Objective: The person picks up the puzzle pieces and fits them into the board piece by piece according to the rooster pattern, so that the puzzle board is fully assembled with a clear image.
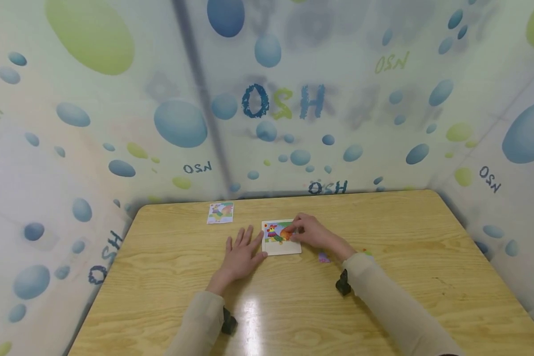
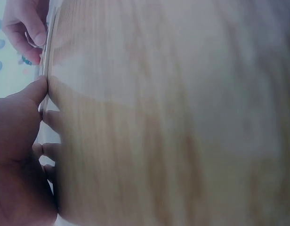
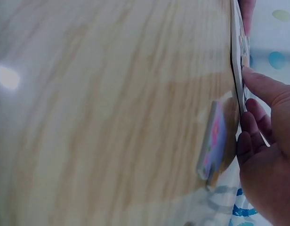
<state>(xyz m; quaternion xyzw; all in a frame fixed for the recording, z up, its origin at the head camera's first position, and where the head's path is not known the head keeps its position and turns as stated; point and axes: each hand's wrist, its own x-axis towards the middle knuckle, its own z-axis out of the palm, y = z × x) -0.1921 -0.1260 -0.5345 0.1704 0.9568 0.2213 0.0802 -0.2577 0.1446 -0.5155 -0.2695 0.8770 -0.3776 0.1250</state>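
A small white-framed jigsaw puzzle board (image 1: 273, 249) with a colourful rooster picture lies on the wooden table. My left hand (image 1: 240, 259) rests on the table with fingers spread, its thumb and index fingertip against the board's left edge. Over the right part of the picture, my right hand (image 1: 312, 232) has its fingers curled and pinches an orange puzzle piece (image 1: 288, 233) at the rooster's tail. The fingers hide part of that piece. In the right wrist view the right thumb (image 3: 265, 87) is at the board's edge.
A purple puzzle piece (image 1: 324, 257) lies loose right of the board, seen edge-on in the right wrist view. Another coloured piece (image 1: 366, 251) is partly hidden by the right sleeve. A rooster picture card (image 1: 220, 213) lies at the table's back left. A patterned wall stands behind.
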